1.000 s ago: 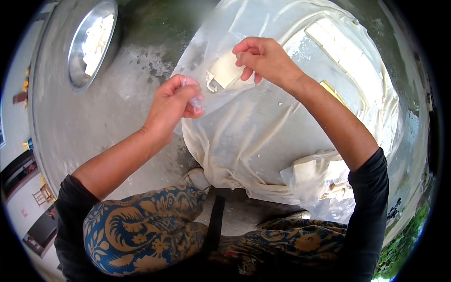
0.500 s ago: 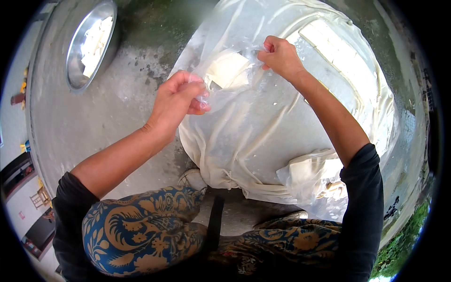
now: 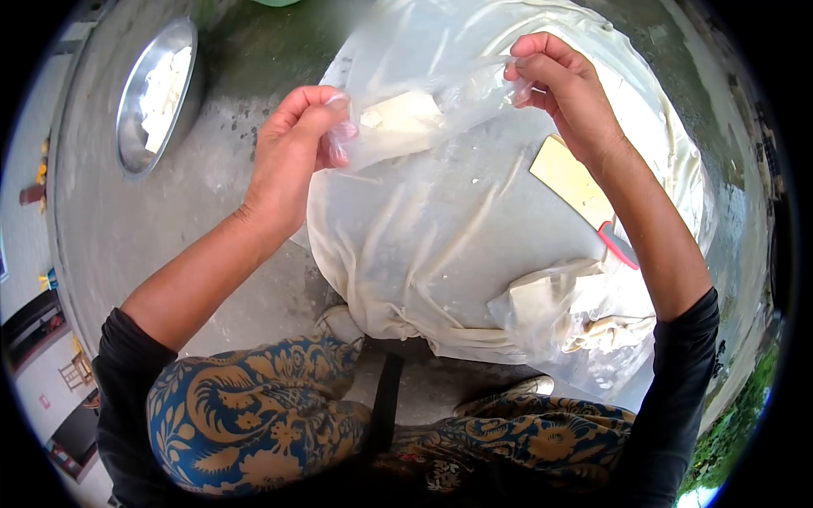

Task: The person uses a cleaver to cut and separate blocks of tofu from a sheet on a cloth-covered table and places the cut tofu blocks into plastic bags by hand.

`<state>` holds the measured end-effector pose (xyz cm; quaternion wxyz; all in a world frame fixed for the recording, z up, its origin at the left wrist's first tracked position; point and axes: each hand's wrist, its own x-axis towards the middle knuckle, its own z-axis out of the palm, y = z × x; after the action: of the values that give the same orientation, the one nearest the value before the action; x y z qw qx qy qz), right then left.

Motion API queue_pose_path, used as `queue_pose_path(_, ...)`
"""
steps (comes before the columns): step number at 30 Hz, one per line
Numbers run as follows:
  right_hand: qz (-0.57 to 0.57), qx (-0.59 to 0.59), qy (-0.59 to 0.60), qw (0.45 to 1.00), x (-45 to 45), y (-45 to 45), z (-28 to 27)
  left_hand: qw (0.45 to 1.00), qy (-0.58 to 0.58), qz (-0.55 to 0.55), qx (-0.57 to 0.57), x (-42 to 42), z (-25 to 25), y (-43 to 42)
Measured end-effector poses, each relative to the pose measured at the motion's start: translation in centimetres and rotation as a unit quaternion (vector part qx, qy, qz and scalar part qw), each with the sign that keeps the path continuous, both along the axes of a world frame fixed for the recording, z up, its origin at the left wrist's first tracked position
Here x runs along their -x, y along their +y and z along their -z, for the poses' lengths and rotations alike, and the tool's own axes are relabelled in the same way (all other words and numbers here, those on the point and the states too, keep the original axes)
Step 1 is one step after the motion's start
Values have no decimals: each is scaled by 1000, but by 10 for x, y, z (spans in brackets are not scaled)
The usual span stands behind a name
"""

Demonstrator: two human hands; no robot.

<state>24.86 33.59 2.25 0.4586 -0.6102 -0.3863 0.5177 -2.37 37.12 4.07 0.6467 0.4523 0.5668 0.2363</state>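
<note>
My left hand (image 3: 296, 135) pinches one end of a clear plastic bag (image 3: 461, 106). The opposite end is gripped between the thumb and fingers of my right hand (image 3: 563, 89), so the bag stretches between both hands above the cloth. Inside, towards the left, lies a flat pale white piece (image 3: 402, 114), possibly tofu. Below my right forearm a broad-bladed knife (image 3: 572, 182) with a red and grey handle rests on the cloth-covered surface. The forearm partly covers a row of white slabs at the upper right.
Thin cream cloth (image 3: 398, 254) drapes the round work surface. Another plastic bag (image 3: 555, 300) with pale contents and bunched cloth lies near its front edge. A metal basin (image 3: 193, 76) with white pieces stands on the concrete floor (image 3: 220, 279) at upper left.
Both hands have risen, the right also moving right and the left slightly left, pulling the bag wider. More of the knife shows beside my right forearm.
</note>
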Motion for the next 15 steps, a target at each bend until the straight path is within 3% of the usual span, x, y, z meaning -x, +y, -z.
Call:
queue_pose_path(6, 16, -59, 29, 998, -16, -12, -18, 999, -41, 11, -34, -16, -10, -3)
queue_pose_path(10, 37, 58, -15, 998, -19, -45, 3, 996, 17, 74, 38, -26, 9, -12)
queue_pose_path(15, 73, 78, -38, 994, -39, -66, 4, 993, 22, 110, 25, -45, 6, -19)
